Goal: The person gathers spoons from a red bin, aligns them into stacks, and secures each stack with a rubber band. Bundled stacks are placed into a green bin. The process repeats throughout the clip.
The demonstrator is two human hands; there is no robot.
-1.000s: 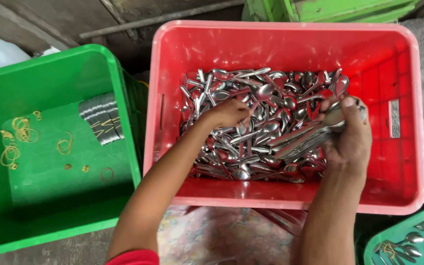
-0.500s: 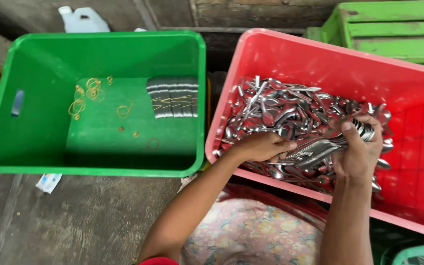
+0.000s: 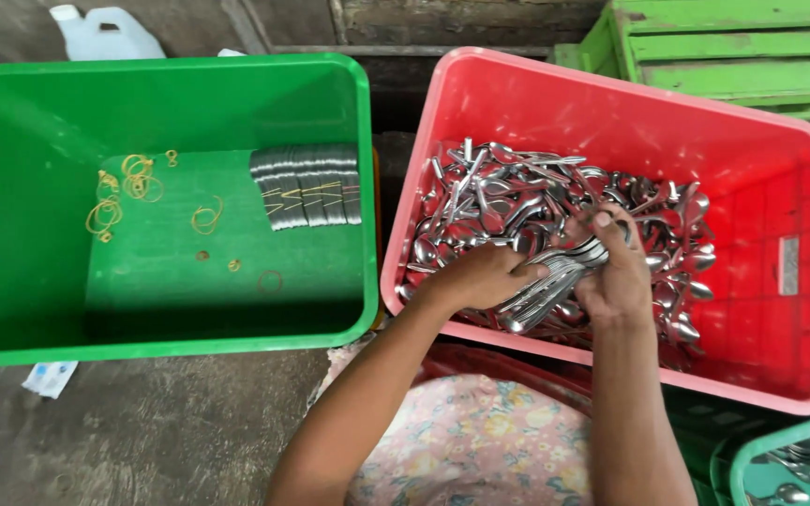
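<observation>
A red plastic crate point(image 3: 799, 375) holds a heap of loose steel spoons point(image 3: 508, 201). My right hand point(image 3: 616, 272) is closed around a bunch of spoons point(image 3: 555, 276) held across the heap. My left hand point(image 3: 480, 276) rests on the same bunch at its lower left end, fingers curled over the handles. To the left stands a green plastic crate point(image 3: 11, 342) with banded bundles of spoons point(image 3: 307, 185) lying in a row on its floor and several yellow rubber bands point(image 3: 128, 192) scattered beside them.
A white plastic jug point(image 3: 105, 33) stands behind the green crate. Green wooden crates point(image 3: 733, 47) sit at the top right. Another green crate with a few spoons point(image 3: 789, 464) shows at the bottom right. A paper scrap point(image 3: 49, 377) lies on the concrete floor.
The view has swung left and steadied, bringing the whole green crate into sight. My left hand has moved from the loose heap onto the bunch held by my right hand.
</observation>
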